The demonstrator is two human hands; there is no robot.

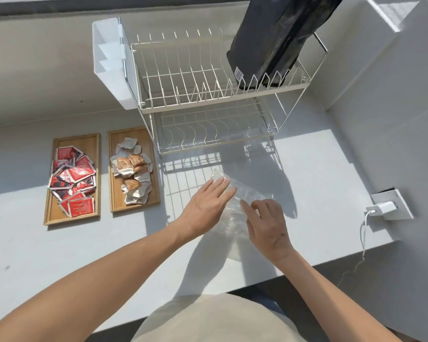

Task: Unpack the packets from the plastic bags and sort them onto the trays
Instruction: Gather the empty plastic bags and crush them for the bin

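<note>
plastic bag: clear plastic bag [235,211] lies flat & crumpled on the white counter [59,243], front-centre, just in front of the dish rack; looks flat, contents can't be told

left hand: left hand [205,206] palm down, fingers straight & together; fingertips rest on the bag's far-left part; grips nothing

right hand: right hand [267,225] over the bag's right side; index finger out, touching the plastic, other fingers loosely bent; whether it pinches the film can't be told

red packets: heap of red packets [72,180] on the left tray [50,213], overlapping, piled towards the tray's middle & near end

brown packets: brown & white packets [132,172] heaped on the right tray [115,206]; several lie white side up

trays: two wooden trays side by side, apart, long sides parallel; both left of the bag, well apart from it

dish rack: two-tier white wire dish rack [208,95] behind the bag; white plastic holder [109,65] hangs on its left end; black bag [274,38] stands tilted in the top tier, right side, w/ a barcode label at its lower corner

wall side: white charger [384,208] plugged into a socket [403,201] at right; its cable [362,238] hangs over the counter edge
</note>
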